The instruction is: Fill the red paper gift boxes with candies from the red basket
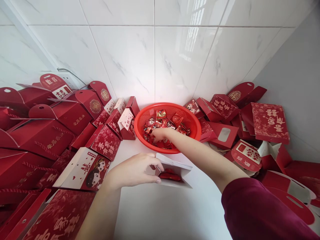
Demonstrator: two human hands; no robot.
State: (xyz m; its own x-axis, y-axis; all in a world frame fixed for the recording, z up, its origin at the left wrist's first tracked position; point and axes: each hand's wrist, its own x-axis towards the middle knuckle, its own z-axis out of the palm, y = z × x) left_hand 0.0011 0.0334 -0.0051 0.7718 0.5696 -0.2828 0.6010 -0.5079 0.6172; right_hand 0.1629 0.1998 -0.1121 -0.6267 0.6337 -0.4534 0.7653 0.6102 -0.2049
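My left hand (140,169) grips the left edge of an open paper box (183,181), its thumb and fingers pinching the side. The box lies tilted with its white inside facing me, and some red wrapped pieces (170,175) rest in it. Beyond the box is a red plastic basket (196,138) with many small wrapped candies (161,114). My right hand (160,134) reaches into the left part of the basket, fingers pointing down among the candies. Its fingertips are partly hidden, and I cannot make out what they hold.
Red gift boxes (85,170) crowd the left side, some with rope handles. More red boxes (270,121) are piled on the right, several open. All stand on a white table (170,216) against a white tiled wall (122,60). A wall socket with a cable shows at the back left.
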